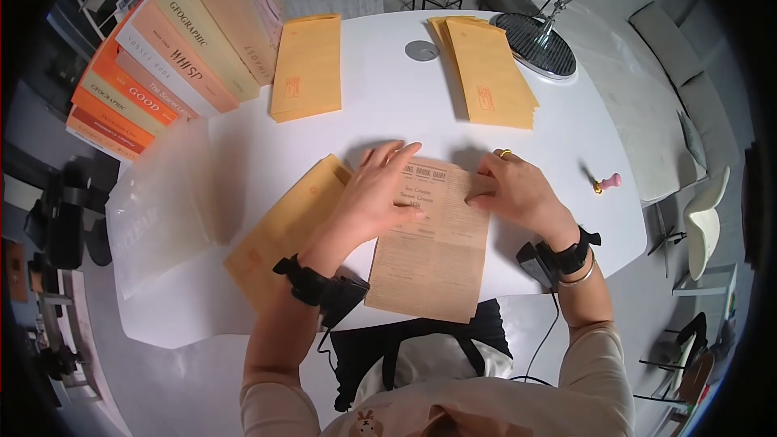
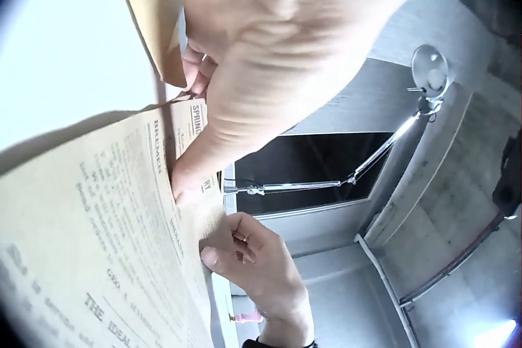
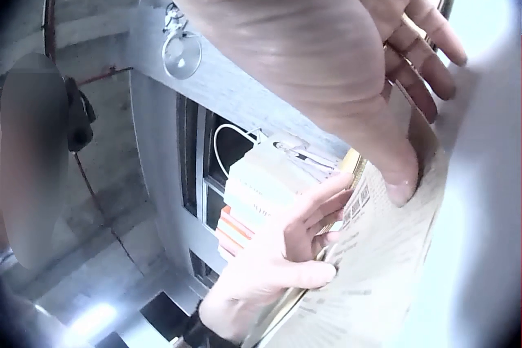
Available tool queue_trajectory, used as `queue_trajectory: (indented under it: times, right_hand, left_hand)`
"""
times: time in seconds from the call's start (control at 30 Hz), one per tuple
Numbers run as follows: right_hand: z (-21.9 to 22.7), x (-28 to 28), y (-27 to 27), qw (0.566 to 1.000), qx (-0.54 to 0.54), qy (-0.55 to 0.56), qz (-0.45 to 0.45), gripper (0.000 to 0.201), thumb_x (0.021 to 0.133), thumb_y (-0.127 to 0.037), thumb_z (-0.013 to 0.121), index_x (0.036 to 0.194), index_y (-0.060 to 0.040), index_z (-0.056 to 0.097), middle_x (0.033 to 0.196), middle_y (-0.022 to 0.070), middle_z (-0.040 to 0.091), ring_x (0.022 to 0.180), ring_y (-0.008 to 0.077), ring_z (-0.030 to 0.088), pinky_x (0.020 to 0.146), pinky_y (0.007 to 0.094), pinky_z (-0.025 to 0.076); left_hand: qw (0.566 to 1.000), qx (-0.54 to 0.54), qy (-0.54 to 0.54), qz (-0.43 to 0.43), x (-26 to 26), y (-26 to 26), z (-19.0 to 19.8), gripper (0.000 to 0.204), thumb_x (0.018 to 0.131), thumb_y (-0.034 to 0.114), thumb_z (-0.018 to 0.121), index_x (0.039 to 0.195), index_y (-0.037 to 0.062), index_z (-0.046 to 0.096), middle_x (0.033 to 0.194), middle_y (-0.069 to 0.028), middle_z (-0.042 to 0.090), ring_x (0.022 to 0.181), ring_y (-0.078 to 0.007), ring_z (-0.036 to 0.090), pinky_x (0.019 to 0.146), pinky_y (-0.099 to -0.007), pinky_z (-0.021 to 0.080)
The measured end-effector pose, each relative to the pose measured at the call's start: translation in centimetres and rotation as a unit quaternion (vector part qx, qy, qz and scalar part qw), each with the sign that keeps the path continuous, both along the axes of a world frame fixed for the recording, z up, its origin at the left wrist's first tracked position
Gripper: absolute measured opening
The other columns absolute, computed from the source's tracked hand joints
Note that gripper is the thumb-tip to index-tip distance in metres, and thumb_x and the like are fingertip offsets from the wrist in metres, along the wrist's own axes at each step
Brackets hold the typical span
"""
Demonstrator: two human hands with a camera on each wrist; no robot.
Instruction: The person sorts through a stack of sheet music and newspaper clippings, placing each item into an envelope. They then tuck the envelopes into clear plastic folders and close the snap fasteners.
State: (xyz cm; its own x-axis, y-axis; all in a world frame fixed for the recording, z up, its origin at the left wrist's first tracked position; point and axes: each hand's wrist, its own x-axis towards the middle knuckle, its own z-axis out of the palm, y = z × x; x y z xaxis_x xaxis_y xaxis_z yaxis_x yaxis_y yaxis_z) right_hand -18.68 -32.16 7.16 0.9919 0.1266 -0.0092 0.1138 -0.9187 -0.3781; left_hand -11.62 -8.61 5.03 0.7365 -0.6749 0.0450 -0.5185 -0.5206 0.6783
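A brown sheet of printed newspaper [image 1: 429, 263] lies in front of me, its lower end at the table's near edge. At its upper left, my left hand [image 1: 368, 194] holds the sheet, thumb on the print and fingers at the far edge. My right hand [image 1: 522, 198] pinches the upper right edge; in the right wrist view its thumb [image 3: 400, 181] presses on the print while the other fingers reach past the edge. Partly under my left forearm lies a yellow-brown envelope [image 1: 283, 231] with a faint red stamp.
Two stacks of envelopes, left [image 1: 307, 65] and right [image 1: 490, 73], lie at the back. Books [image 1: 174, 57] stand at the far left, beside a translucent plastic bag [image 1: 162, 218]. A lamp base [image 1: 534, 44] stands back right. A pink-handled stamp [image 1: 609, 184] lies at the right.
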Motion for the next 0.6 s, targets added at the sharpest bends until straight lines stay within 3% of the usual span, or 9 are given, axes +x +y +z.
queue_trajectory:
  times: [0.13, 0.2, 0.23, 0.27, 0.3, 0.37, 0.43, 0.6]
  right_hand:
    - [-0.1, 0.4, -0.3, 0.987, 0.152, 0.047, -0.031, 0.031, 0.075, -0.014, 0.074, 0.096, -0.0004, 0.056, 0.088, 0.011, 0.065, 0.079, 0.023, 0.064, 0.071, 0.032, 0.05]
    - [-0.3, 0.6, -0.9, 0.965, 0.257, 0.034, -0.026, 0.028, 0.079, -0.01, 0.073, 0.097, -0.0008, 0.055, 0.086, 0.0082, 0.066, 0.078, 0.0158, 0.064, 0.071, 0.028, 0.05]
    - [-0.3, 0.6, -0.9, 0.941, 0.337, 0.022, -0.036, 0.027, 0.081, -0.009, 0.071, 0.099, -0.0008, 0.053, 0.086, 0.0074, 0.065, 0.08, 0.0136, 0.063, 0.071, 0.0269, 0.05]
    - [-0.3, 0.7, -0.8, 0.909, 0.414, 0.01, -0.046, 0.026, 0.082, -0.008, 0.07, 0.1, -0.0008, 0.052, 0.086, 0.0067, 0.065, 0.082, 0.0114, 0.062, 0.072, 0.0258, 0.05]
    - [-0.2, 0.7, -0.9, 0.872, 0.487, -0.002, -0.055, 0.025, 0.084, -0.007, 0.069, 0.101, -0.0007, 0.051, 0.086, 0.0059, 0.065, 0.084, 0.0091, 0.061, 0.072, 0.0247, 0.049]
    - [-0.3, 0.9, -1.1, 0.858, 0.511, -0.009, -0.047, 0.033, 0.087, -0.011, 0.067, 0.113, 0.0007, 0.049, 0.094, 0.0078, 0.065, 0.087, 0.0111, 0.062, 0.077, 0.0259, 0.05]
    - [-0.6, 1.0, -0.8, 0.828, 0.559, -0.013, -0.041, 0.039, 0.088, -0.013, 0.067, 0.118, 0.0018, 0.05, 0.097, 0.0083, 0.066, 0.089, 0.0113, 0.062, 0.08, 0.0259, 0.049]
    - [-1.1, 0.5, 0.2, 0.836, 0.534, 0.122, -0.031, 0.036, 0.088, -0.018, 0.067, 0.116, 0.0033, 0.059, 0.1, 0.0087, 0.068, 0.09, 0.0107, 0.062, 0.082, 0.0255, 0.048]
  left_hand:
    - [0.992, -0.095, 0.049, 0.07, 0.3, -0.3, -0.5, 0.078, 0.073, 0.016, 0.077, 0.138, 0.004, 0.036, 0.125, -0.02, 0.051, 0.118, -0.0302, 0.049, 0.099, -0.0375, 0.042]
    - [0.958, -0.192, 0.193, 0.085, 0.8, 0.3, -0.7, 0.071, 0.079, 0.014, 0.072, 0.138, 0.0016, 0.035, 0.116, -0.0165, 0.058, 0.106, -0.023, 0.057, 0.092, -0.0323, 0.046]
    - [0.93, -0.239, 0.264, 0.091, 1.1, 0.4, -0.9, 0.067, 0.082, 0.013, 0.07, 0.138, 0.0004, 0.035, 0.112, -0.0147, 0.061, 0.1, -0.0194, 0.061, 0.089, -0.0298, 0.048]
    - [0.912, -0.294, 0.279, 0.069, 1.4, 0.0, -1.4, 0.048, 0.088, 0.007, 0.063, 0.131, -0.0038, 0.043, 0.103, -0.0076, 0.065, 0.088, -0.0109, 0.062, 0.081, -0.0244, 0.05]
    - [0.911, -0.287, 0.29, 0.067, 1.5, 0.1, -1.6, 0.042, 0.089, 0.006, 0.062, 0.127, -0.0044, 0.047, 0.103, -0.0071, 0.065, 0.089, -0.0105, 0.062, 0.081, -0.0247, 0.05]
    - [0.908, -0.275, 0.31, 0.065, 1.5, 0.3, -0.6, 0.031, 0.09, 0.004, 0.06, 0.119, -0.0054, 0.054, 0.103, -0.0063, 0.066, 0.091, -0.0098, 0.061, 0.081, -0.0254, 0.05]
    - [0.885, -0.346, 0.297, 0.091, 1.2, 0.1, 0.4, 0.026, 0.09, 0.002, 0.059, 0.115, -0.0054, 0.057, 0.105, -0.0076, 0.065, 0.093, -0.0098, 0.061, 0.083, -0.0243, 0.049]
    - [0.857, -0.427, 0.262, 0.122, 0.7, 0.1, 1.0, 0.022, 0.09, 0.003, 0.061, 0.111, -0.004, 0.06, 0.1, -0.0057, 0.067, 0.09, -0.0086, 0.061, 0.08, -0.0241, 0.051]
